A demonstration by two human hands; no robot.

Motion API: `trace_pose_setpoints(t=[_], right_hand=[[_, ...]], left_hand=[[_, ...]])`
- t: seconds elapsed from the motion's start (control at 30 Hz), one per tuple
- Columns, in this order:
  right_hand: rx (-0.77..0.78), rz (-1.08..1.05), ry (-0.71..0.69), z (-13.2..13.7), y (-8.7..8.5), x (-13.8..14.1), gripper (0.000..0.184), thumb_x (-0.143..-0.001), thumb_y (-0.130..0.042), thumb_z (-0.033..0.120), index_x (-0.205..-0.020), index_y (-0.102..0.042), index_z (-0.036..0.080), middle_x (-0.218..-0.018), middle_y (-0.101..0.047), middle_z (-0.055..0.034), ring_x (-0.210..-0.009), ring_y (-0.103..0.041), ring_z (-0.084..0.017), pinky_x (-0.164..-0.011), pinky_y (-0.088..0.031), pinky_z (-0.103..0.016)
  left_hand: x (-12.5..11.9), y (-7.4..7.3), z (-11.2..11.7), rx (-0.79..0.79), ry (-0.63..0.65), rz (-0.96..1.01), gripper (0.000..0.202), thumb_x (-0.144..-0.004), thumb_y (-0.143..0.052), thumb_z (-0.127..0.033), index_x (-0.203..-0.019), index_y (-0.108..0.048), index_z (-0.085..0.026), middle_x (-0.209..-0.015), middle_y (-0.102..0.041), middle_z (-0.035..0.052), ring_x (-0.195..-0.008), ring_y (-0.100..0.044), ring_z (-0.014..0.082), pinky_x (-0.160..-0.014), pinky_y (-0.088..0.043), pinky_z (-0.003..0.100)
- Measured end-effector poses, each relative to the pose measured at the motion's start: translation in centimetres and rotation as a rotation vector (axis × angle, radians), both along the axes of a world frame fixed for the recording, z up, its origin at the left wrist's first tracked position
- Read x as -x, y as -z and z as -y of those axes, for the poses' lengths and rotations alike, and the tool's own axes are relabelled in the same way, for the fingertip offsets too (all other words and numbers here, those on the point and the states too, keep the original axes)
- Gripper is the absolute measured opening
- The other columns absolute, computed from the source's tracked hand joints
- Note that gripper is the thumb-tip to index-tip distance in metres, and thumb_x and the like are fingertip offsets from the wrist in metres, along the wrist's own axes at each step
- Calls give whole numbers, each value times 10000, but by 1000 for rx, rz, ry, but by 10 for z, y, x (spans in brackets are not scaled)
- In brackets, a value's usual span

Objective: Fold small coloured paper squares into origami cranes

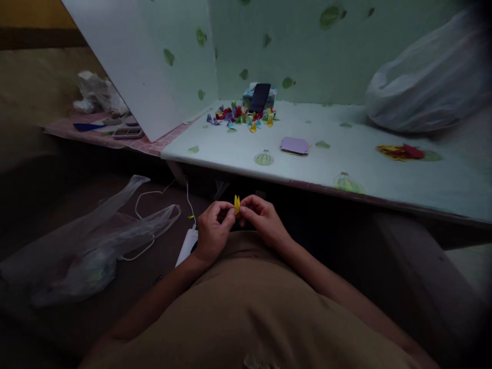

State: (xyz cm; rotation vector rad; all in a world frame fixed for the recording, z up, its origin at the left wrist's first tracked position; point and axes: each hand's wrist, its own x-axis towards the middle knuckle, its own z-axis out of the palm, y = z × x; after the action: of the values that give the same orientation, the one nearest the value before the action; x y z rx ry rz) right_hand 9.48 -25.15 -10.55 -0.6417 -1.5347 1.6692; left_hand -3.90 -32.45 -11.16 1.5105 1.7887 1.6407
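Note:
A small piece of folded yellow paper (pixel 237 204) stands upright between my hands, its two narrow points facing up. My left hand (pixel 213 225) pinches it from the left between thumb and fingers. From the other side, my right hand (pixel 265 218) grips it, also in a pinch. Both hands are in front of my body, below the table's front edge. On the table beyond them lie a pile of colourful folded paper cranes (pixel 242 117) and a stack of purple paper sheets (pixel 294 145).
A phone (pixel 260 97) leans on a tissue box (pixel 272 95) behind the cranes. Red and yellow paper pieces (pixel 402 151) lie at the right, near a large white plastic bag (pixel 423 77). A clear plastic bag (pixel 96 246) and a white power strip (pixel 187 246) with cables are lower left.

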Motion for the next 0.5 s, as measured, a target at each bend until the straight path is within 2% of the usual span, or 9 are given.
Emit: trace_pose_setpoints(t=[0.2,0.37,0.5], right_hand=[[-61,45,54,1,2,1,145,-792,-689,305,-783,-579,209,-674,-626,17,-553,-571,-128,-544,-452,-270],[-141,60,87,2,4,1,84,-802,-651,255,-780,-580,215,-677,-601,15,-577,-552,-134,-560,-446,-277],[-140,52,78,4,1,0,86,-797,-649,229,-780,-565,216,-661,-588,20,-584,-544,-137,-565,-431,-278]], left_hand=[[0,-1,0,-12,13,21,38,-842,-657,-235,-864,-673,-209,-798,-691,6,-680,-623,135,-666,-487,252],[-2,-1,-1,-6,59,135,124,-842,-675,-254,-954,-656,-203,-849,-691,20,-737,-646,138,-678,-506,244],[-2,1,-1,-9,76,186,74,-836,-680,-249,-886,-661,-197,-822,-679,13,-717,-623,133,-677,-498,246]])
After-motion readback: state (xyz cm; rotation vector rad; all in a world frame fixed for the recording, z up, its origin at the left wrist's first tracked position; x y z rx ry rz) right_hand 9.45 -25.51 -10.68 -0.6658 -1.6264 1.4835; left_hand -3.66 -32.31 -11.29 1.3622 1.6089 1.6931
